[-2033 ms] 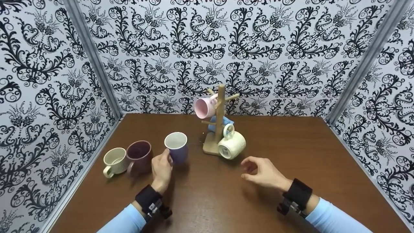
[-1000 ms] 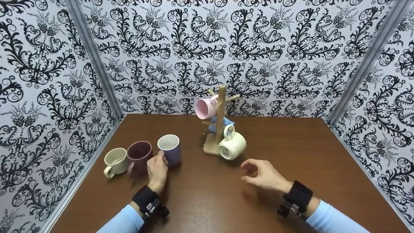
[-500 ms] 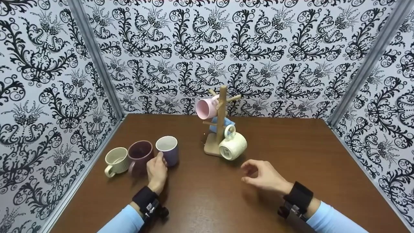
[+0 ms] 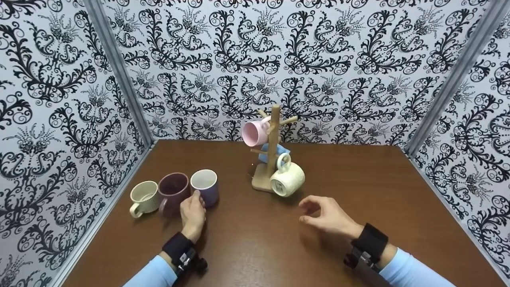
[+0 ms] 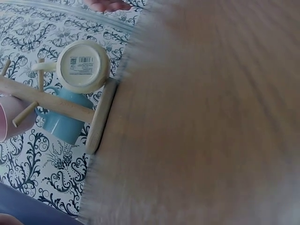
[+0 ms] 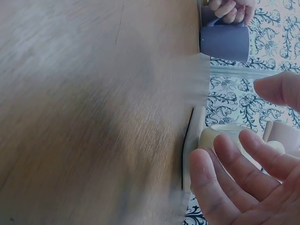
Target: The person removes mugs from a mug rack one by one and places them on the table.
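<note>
My left hand (image 4: pixel 193 213) grips the handle of a purple mug (image 4: pixel 207 191) with a white inside, which stands upright on the table. In the right wrist view the fingers curl through the handle of this purple mug (image 6: pixel 225 43). Just left of it stands a maroon mug (image 4: pixel 174 193), and beyond that a cream ribbed mug (image 4: pixel 144 197). My right hand (image 4: pixel 328 215) hovers over the table with fingers loosely bent and nothing in them. It is nearest to a cream mug (image 4: pixel 289 180) hanging by its handle on a wooden mug tree (image 4: pixel 273 147).
A pink mug (image 4: pixel 255 133) hangs on an upper peg of the tree, and a blue mug (image 4: pixel 285 150) sits low behind the post. Patterned walls (image 4: pixel 318 48) close off the back and sides of the brown table (image 4: pixel 255 247).
My left hand has moved the purple mug leftward and slightly toward me, beside the maroon mug. My right hand has hardly moved.
</note>
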### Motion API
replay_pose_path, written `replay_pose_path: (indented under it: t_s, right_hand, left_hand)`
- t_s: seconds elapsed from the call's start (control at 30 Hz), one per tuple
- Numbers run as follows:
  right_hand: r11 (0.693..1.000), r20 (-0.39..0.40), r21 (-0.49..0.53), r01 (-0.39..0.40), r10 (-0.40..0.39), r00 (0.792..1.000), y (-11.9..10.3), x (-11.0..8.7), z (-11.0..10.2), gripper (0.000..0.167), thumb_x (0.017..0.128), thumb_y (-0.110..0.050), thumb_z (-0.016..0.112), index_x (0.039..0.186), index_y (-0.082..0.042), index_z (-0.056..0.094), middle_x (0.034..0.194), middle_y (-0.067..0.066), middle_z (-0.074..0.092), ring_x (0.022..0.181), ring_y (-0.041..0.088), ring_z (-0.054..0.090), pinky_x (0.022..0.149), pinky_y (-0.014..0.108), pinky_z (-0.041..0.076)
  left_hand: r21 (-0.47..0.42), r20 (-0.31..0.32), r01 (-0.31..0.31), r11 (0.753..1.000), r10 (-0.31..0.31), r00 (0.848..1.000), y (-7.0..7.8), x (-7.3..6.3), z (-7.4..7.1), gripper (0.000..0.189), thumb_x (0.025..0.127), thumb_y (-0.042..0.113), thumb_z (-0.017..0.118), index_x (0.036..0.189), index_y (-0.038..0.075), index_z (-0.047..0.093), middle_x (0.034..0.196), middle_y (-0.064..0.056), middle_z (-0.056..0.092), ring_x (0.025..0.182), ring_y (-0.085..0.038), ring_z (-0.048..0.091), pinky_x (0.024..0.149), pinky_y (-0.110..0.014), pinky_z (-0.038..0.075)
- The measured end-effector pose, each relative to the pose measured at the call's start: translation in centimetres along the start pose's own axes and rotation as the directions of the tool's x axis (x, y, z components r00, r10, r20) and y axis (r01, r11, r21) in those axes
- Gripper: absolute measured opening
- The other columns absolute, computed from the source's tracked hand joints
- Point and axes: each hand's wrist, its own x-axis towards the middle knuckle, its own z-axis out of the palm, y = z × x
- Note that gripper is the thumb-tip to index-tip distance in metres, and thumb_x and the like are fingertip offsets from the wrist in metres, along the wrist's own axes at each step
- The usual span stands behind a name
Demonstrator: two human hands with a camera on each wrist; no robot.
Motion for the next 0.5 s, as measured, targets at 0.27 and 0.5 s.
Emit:
replay_pose_path:
  t_s: [0.27,0.5]
  right_hand:
    - [0.992,-0.013,0.108,-0.058,0.060,0.998,0.0,0.0,-0.4,0.036,0.096,-0.016,0.085,0.124,0.004,0.075,0.116,0.023,0.080,0.098,0.013,0.077,0.088,0.029,0.066]
    - [0.930,-0.030,0.340,-0.137,0.156,0.987,0.3,0.3,-1.0,0.042,0.101,-0.007,0.079,0.134,0.015,0.065,0.120,0.026,0.078,0.097,0.011,0.079,0.080,0.032,0.069]
  left_hand:
    - [0.016,0.087,-0.051,0.999,0.049,0.995,3.1,-2.7,0.2,0.052,0.115,0.025,0.043,0.065,0.016,0.050,0.057,0.009,0.045,0.046,-0.006,0.043,0.041,-0.021,0.033]
    - [0.291,0.087,-0.091,0.952,0.068,0.994,4.5,-2.9,-1.6,0.049,0.114,0.030,0.052,0.072,0.009,0.067,0.062,0.003,0.061,0.051,-0.011,0.058,0.046,-0.023,0.040]
